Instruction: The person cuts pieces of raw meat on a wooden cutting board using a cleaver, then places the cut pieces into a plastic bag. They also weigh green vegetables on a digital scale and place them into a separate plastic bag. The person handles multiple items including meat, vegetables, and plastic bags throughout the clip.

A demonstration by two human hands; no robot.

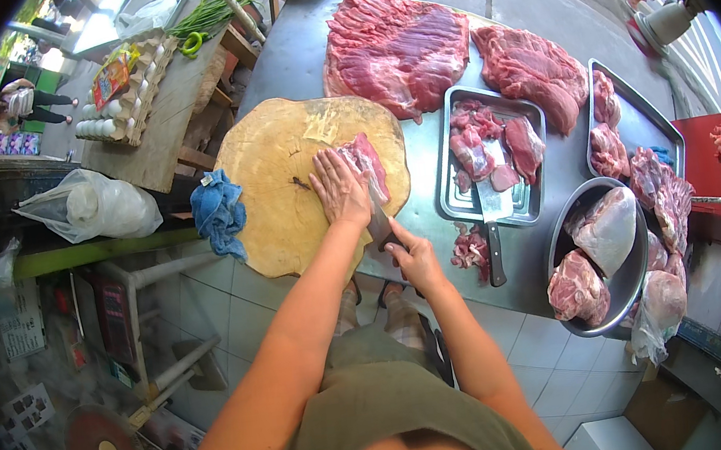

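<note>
A piece of raw meat [366, 163] lies on the right half of a thick round wooden chopping block [264, 174]. My left hand [342, 189] presses flat along the meat's left side, fingers stretched out and pointing away from me. At the block's right edge my right hand [417, 258] is wrapped round the handle of a knife [379, 220]. Its blade points away from me and runs along the right side of my left hand, against the meat's near end. My left hand hides part of the meat and maybe some of the blade.
Large meat slabs [397, 45] lie beyond the block on the metal table [286, 54]. To the right are a steel tray [455, 186] with meat and a cleaver [494, 240], plus a steel bowl [558, 232] of big cuts. A blue cloth [218, 215] hangs by the block's left edge.
</note>
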